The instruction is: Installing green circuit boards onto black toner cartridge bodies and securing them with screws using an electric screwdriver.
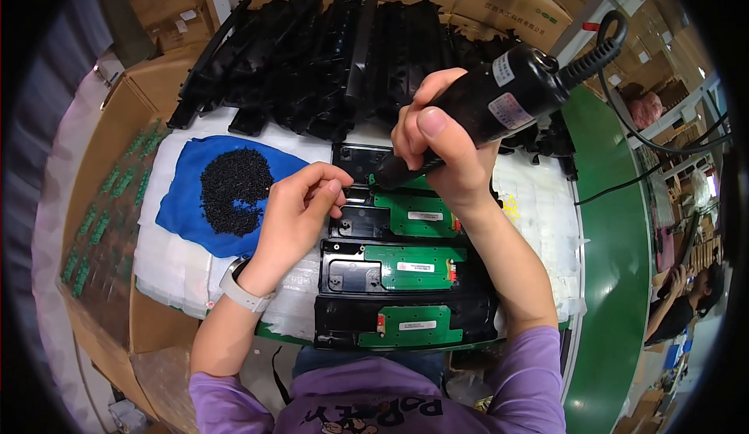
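Right hand [452, 134] has its fingers wrapped firmly around a fat black electric screwdriver [507, 95], bit end slanting down to the left of the grip. Left hand [296, 208] is just beside that tip, fingers curled with thumb and index fingertip close together; can't tell if there's anything tiny pinched in there.

Right under the fingers and running back toward the person is a row of black plastic housings [343, 274] with green circuit boards [433, 279] sitting in them. Just left of the left fingers there's a pile of small black screws [226, 188] on a blue cloth [178, 200]. Beyond the fingertips, a big heap of black plastic parts [312, 67]. Some yellow bits [511, 205] lie right of the right wrist, and farther left there's an open cardboard box [97, 145] holding more green boards [97, 227].
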{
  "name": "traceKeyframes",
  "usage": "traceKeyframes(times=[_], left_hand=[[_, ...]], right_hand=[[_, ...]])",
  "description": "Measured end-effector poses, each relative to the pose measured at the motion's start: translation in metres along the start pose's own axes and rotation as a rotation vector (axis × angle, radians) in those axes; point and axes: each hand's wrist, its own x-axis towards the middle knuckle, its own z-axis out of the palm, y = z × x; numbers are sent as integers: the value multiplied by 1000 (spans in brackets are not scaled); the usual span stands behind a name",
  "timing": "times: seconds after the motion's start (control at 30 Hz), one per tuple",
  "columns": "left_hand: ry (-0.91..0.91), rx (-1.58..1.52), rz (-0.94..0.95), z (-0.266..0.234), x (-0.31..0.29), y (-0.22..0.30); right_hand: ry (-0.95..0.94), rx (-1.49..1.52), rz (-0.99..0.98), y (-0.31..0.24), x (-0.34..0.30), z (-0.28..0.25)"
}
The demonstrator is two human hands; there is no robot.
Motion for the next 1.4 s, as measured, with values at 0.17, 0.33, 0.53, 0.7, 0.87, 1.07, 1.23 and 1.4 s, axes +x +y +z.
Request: traceKeyframes(times=[0.17,0.33,0.53,0.7,0.87,1.07,1.23,1.4], left_hand=[[-17,28,10,1,-1,-1],[16,67,88,0,-1,-6],[-5,132,93,0,0,-5],[46,122,145,3,1,-7],[6,145,95,1,0,-2],[2,172,101,2,-1,0],[6,190,100,3,-2,1],[40,192,179,3,-2,-3]], right_hand=[[-7,49,-8,1,2,-4],[-3,69,-40,1,2,-4],[-84,-185,-3,6,-3,-7],[-125,-223,-29,12,-5,-8],[-144,-226,-44,14,-6,-5],[-117,-277,-69,14,-7,-1],[-81,-291,-90,15,-8,0],[-128,-302,-65,16,-5,2]])
